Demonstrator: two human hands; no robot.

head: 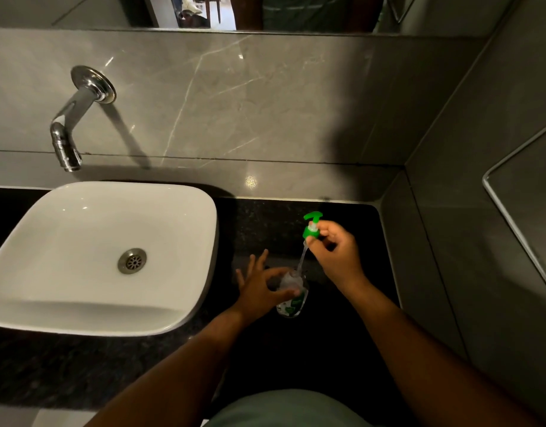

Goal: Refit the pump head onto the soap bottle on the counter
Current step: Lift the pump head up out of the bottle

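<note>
A small clear soap bottle (291,295) with a green and white label stands upright on the black counter (342,334), to the right of the basin. My left hand (259,288) grips it from the left, thumb and forefinger around its shoulder, the other fingers spread. My right hand (336,251) holds the green pump head (312,228) by its collar, above the bottle and a little behind it. The pump's clear dip tube (302,258) slants down, its lower end at the bottle's open neck.
A white square basin (49,309) takes up the counter's left half, with a chrome wall spout (66,131) above it. Grey tiled walls close off the back and the right side. A mirror edge runs along the top.
</note>
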